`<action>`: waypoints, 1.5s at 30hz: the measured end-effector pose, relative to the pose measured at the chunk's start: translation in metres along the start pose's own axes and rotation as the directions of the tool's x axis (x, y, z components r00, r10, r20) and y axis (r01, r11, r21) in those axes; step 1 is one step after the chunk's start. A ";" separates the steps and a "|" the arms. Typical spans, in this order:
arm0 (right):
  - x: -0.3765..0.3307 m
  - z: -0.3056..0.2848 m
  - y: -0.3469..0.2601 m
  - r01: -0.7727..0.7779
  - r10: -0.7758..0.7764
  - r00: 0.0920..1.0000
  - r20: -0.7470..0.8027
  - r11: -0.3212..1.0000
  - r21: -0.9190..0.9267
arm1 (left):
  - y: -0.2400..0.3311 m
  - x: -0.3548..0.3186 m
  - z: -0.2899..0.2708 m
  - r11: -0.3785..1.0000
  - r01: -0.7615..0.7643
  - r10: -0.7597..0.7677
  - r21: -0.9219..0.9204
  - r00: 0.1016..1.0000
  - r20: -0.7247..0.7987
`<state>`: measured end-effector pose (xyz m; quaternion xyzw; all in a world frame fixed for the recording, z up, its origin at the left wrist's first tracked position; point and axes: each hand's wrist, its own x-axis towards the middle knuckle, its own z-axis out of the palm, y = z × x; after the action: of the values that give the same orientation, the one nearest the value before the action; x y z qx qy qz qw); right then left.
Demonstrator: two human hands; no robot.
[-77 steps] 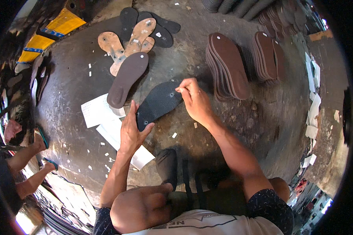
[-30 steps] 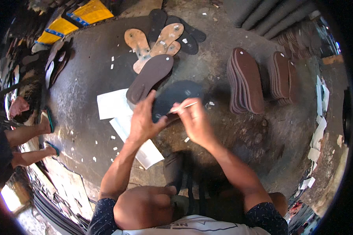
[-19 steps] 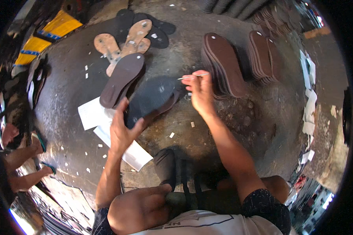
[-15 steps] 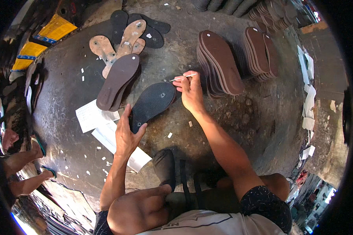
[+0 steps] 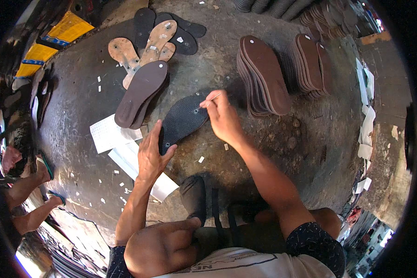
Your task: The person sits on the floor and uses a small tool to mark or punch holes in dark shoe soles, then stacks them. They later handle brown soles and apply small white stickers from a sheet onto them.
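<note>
A black textured shoe sole [image 5: 181, 124] with small star-shaped marks lies tilted in front of me. My left hand [image 5: 152, 156] grips its near end, thumb on one side and fingers along the other. Over the far end, my right hand [image 5: 223, 119] pinches a thin white stick [image 5: 216, 97], like a slim pen; most of it is hidden by the fingers. The fingertips are close to the upper mark; whether they touch the sole I cannot tell. Beyond my left hand sits a short stack of brown soles [image 5: 141, 90].
Tan sole templates [image 5: 158, 41] and black soles [image 5: 186, 42] lie at the far left. Taller brown sole stacks [image 5: 266, 76] stand right of centre. White paper sheets [image 5: 113, 134] lie beside my left hand. Another person's feet [image 5: 44, 169] are at the left edge.
My right hand has moved down and slightly left over the sole, and the white stick has swung more upright, now largely hidden. My left hand keeps its hold.
</note>
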<state>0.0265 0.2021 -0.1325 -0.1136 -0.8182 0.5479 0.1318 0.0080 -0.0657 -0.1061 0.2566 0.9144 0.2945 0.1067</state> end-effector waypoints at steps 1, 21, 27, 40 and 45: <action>-0.003 0.000 0.001 0.108 -0.108 0.994 0.007 0.980 -0.166 | 0.002 0.002 0.002 1.000 0.022 -0.022 -0.015 1.000 0.009; -0.028 0.091 -0.058 0.110 -0.095 0.966 0.241 0.993 -0.052 | -0.014 -0.003 0.002 0.994 -0.001 -0.006 -0.105 0.998 -0.067; -0.050 0.059 -0.053 0.138 -0.124 0.940 0.318 0.990 -0.021 | -0.010 0.003 0.002 0.995 0.059 -0.063 -0.086 0.997 -0.042; 0.020 -0.019 -0.028 -0.016 0.036 0.999 -0.039 0.905 0.425 | -0.060 0.075 -0.074 0.992 0.111 -0.086 0.066 0.948 -0.308; 0.019 -0.025 0.000 -0.208 0.266 0.959 -0.100 0.897 0.390 | -0.026 0.019 -0.029 0.991 0.017 -0.042 -0.129 0.980 -0.193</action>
<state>0.0173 0.2303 -0.1219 -0.2263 -0.6660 0.6960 0.1446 -0.0287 -0.0872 -0.0989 0.2054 0.9035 0.3742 0.0372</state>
